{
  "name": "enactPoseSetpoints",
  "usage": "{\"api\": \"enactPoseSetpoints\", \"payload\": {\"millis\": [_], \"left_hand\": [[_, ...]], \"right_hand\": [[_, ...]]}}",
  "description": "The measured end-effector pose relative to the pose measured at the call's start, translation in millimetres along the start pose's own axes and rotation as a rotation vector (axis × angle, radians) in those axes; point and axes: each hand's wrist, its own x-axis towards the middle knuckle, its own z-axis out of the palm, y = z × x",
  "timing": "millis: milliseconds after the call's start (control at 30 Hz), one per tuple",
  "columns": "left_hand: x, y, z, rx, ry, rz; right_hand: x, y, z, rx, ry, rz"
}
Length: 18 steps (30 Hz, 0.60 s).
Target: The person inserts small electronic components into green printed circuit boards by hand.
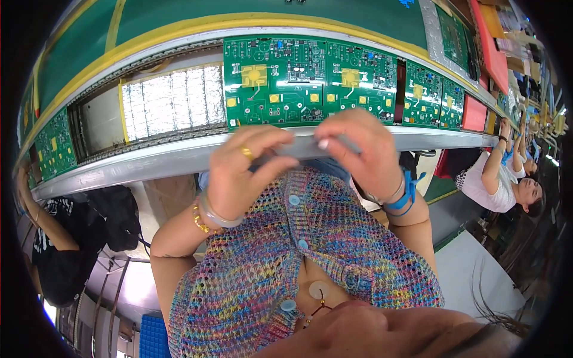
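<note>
My left hand [245, 173] and my right hand [361, 149] face each other over the grey front rail [179, 162] of a conveyor, a small gap between their fingertips. On the left hand, thumb and forefinger curve towards the right with space between them, and nothing shows in it. The right hand's thumb and forefinger come close together; blur hides whatever may be between them. Just beyond them, a green circuit board panel [292, 89] with yellow squares and small parts lies flat on the conveyor. Neither hand visibly touches it.
More green boards lie along the line, one to the right [422, 98] and one to the far left [55, 143]. A silvery panel [173, 101] sits left of the middle board. People work on both sides: a dark sleeve [62, 262] left, a white shirt [486, 185] right.
</note>
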Motion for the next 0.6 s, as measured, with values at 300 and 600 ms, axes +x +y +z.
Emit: {"api": "enactPoseSetpoints", "payload": {"millis": [300, 600], "left_hand": [[-1, -10, -42, 0.941, 0.298, 0.263], [-2, -15, -41, 0.934, 0.306, 0.27]], "right_hand": [[24, 18, 6, -0.256, -0.002, -0.044], [27, 17, 7, -0.345, -0.08, -0.035]]}}
